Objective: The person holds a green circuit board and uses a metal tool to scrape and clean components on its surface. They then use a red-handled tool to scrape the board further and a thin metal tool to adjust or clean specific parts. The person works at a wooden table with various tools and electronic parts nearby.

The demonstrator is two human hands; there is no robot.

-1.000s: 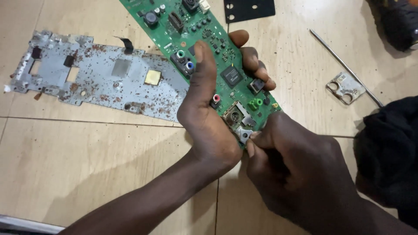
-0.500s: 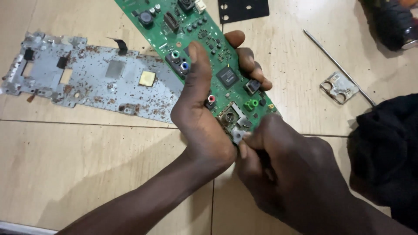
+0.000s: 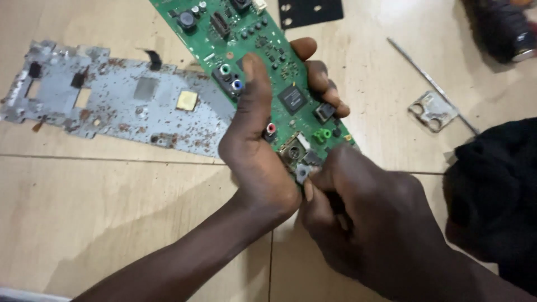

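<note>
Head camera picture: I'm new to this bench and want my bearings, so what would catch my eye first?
A long green circuit board fills the centre, gripped by the left hand with its thumb laid along the board, while the right hand pinches a small grey metal part at the board's near end. To the left, a rust-speckled metal plate lies flat on the wooden table.

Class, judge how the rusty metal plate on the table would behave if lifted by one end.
The rusty metal plate looks thin and flat, so probably light, yet stiff enough not to droop much. Its cutouts and jagged edges may snag fingers. Lying flat, it should slide, not roll.
</note>
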